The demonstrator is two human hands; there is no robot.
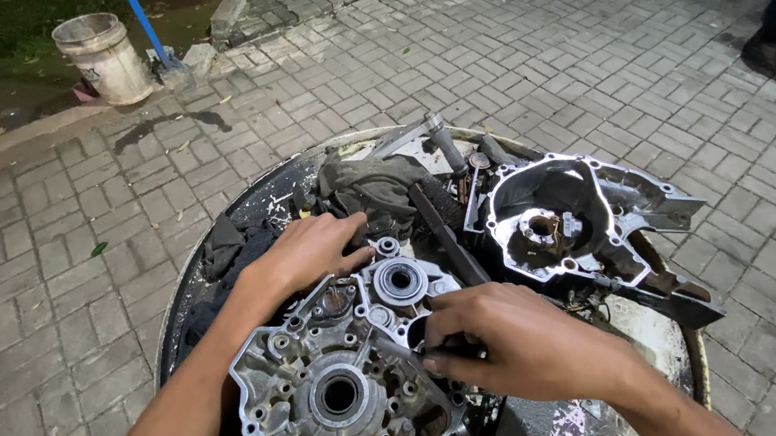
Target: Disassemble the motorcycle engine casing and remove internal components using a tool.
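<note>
Two hands work on one engine case half (pixel 341 386), which lies flat on the round bench (pixel 211 257) directly under them. The left hand (pixel 312 250) rests open on its far edge, steadying it. The right hand (pixel 500 340) is closed around a thin metal tool (pixel 398 349) pointing into the case. The case is already split; a second case half (pixel 565 222) lies beyond the right hand. Dark rags (pixel 367 187) and loose tools (pixel 444 142) crowd the space behind the left hand.

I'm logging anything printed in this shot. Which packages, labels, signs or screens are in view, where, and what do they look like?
Bucket: upper left at the paving's edge, round, dirty white, small dark marking on its side, too small to make out.
No other packages, labels, signs or screens show.
</note>
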